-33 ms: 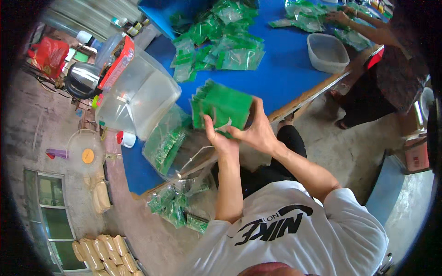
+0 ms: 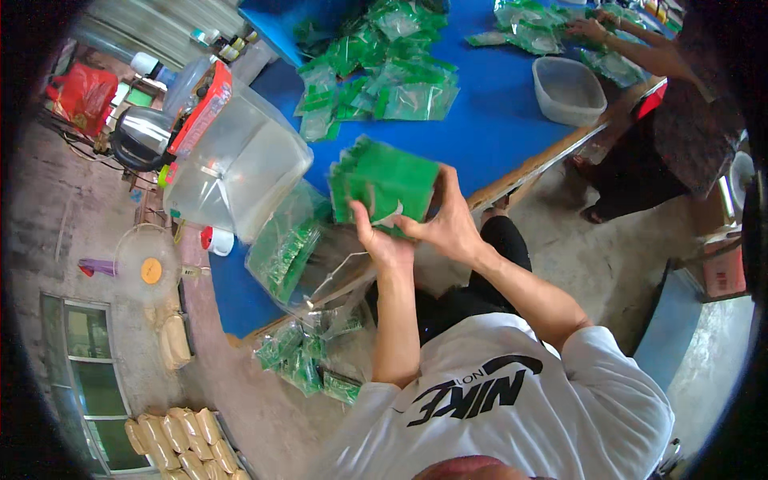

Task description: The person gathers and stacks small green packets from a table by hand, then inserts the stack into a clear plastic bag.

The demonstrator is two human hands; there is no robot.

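Between my two hands is a stack of flat green plastic packets (image 2: 394, 178), held just over the near side of the blue table. My left hand (image 2: 386, 244) grips its lower edge, thumb up along the front. My right hand (image 2: 454, 228) clasps the right side and lower corner, its thumb pressed on the front face; its other fingers are partly hidden behind. The packets' left edges fan out a little. Left of my hands lies a large clear bag (image 2: 280, 260) with green packets inside. Beyond the stack, loose green-and-clear packets (image 2: 416, 100) lie heaped on the table.
A translucent bin (image 2: 240, 172) stands at the left, near a kettle (image 2: 144, 136). A clear tub (image 2: 570, 92) sits at the table's right edge (image 2: 524, 172). Another person's hands (image 2: 590, 30) handle packets at the far right. Bagged packets (image 2: 300, 360) hang or lie below the table's corner.
The stack and my left thumb have shifted very slightly to the left. Both hands keep their grip.
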